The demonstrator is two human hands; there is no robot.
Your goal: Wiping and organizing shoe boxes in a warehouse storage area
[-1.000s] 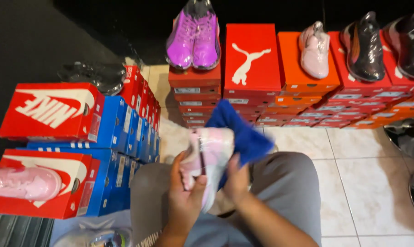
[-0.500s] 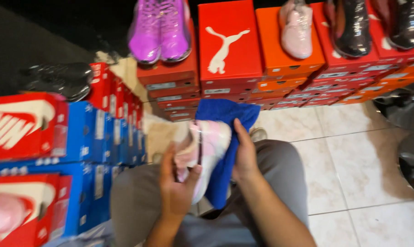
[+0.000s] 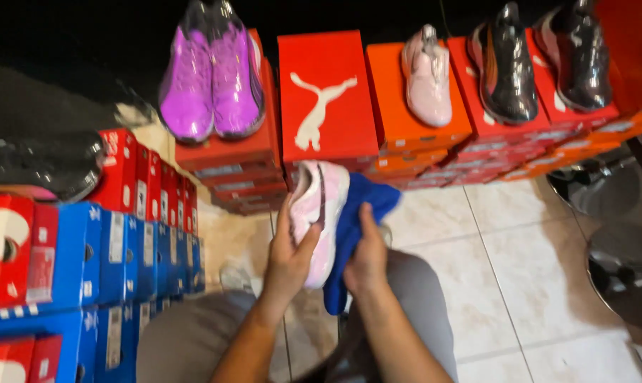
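Pink and white, the sneaker [image 3: 319, 216] is held up in front of the person, above the grey-trousered knees [image 3: 193, 333] and between both hands. Its long axis runs near to far, tilted a little to the right at the far end, so that one end points toward the stacked boxes and the other toward the person's lap. The left hand [image 3: 289, 259] is wrapped around the sneaker's left side, with the thumb laid across its face and the fingers hidden behind it; this hand carries the shoe's weight. The right hand [image 3: 367, 259] is pressed flat onto a blue cloth [image 3: 349, 234], which lies against the sneaker's right side and hangs down below the palm. Both hands are thus closed on something and are just beside each other, with the shoe and cloth between them; neither is clearly nearer the shoe, since both touch it or its covering.

Farther off, red and orange boxes [image 3: 328, 92] are stacked along the back, with a purple pair of shoes [image 3: 211, 74], a pale pink shoe [image 3: 427, 74] and dark shoes [image 3: 509, 64] displayed on top. Blue and red boxes [image 3: 122, 248] are stacked at the left, on the pale tiled floor [image 3: 519, 262].
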